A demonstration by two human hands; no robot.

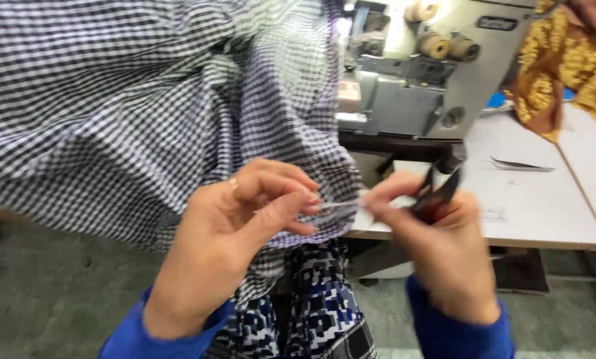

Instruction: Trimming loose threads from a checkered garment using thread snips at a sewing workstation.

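Observation:
A large black-and-white checked cloth [125,100] hangs over the left of the view. My left hand [235,233] pinches its lower edge, with a thin pale thread [341,204] stretched from its fingertips. My right hand [437,246] pinches the thread's other end between thumb and forefinger and holds small black thread snips [437,186] in the same hand, blades pointing up. The two hands sit close together, almost touching. Both wrists wear blue sleeves.
A grey sewing machine [417,73] stands on a white table [544,206] behind my hands. Metal tweezers [520,164] lie on the table to the right. Yellow-brown patterned fabric [564,60] is heaped at the top right. A blue-and-white printed garment [318,312] covers my lap.

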